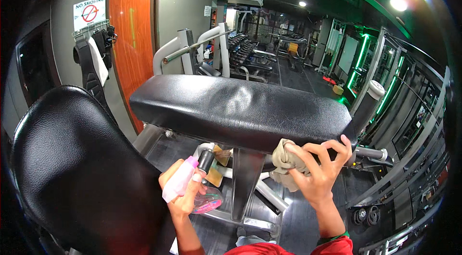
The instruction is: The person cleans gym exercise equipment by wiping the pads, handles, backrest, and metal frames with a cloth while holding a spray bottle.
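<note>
My left hand [186, 190] holds a spray bottle, its black collar and pink cap showing above the fingers, along with a pale pink cloth or sleeve [178, 183]. The clear lower part of a bottle [207, 201] with pink liquid or a pink label hangs below that hand. In my right hand [317, 168] is a crumpled beige cloth [285, 157], pinched between thumb and fingers against the lower front edge of a long black padded gym cushion [238, 103]. The fingertips of that hand reach the cushion's right end.
A black padded seat back [72, 154] stands close on the left. Below the cushion are a metal post [245, 183] and grey frame tubes. Behind it are a barbell [195, 47] and a dumbbell rack [240, 53]. Weight plates [366, 216] lie low at right.
</note>
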The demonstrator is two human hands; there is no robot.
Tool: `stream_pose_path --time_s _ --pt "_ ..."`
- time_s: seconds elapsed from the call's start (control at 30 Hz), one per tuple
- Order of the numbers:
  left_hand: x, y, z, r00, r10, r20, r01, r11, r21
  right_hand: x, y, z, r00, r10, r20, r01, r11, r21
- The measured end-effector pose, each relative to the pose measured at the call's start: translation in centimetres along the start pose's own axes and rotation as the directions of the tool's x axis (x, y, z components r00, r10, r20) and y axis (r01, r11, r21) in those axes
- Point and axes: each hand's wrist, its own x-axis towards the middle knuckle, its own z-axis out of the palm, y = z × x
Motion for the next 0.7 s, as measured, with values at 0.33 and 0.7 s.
stream_pose_path --time_s 0.33,0.7 --pt "-0.2 -0.9 0.4 0.997 0.016 -0.078 -0.005 0.989 0.145 2.5 -4.2 4.1 0.992 0.019 -0.123 -0.001 0.989 0.147" --pt "-0.5 -1.0 0.6 0.997 -0.007 -0.081 0.015 0.995 0.101 -2.4 -0.4 0.8 0.946 0.280 -0.162 -0.276 0.960 0.052"
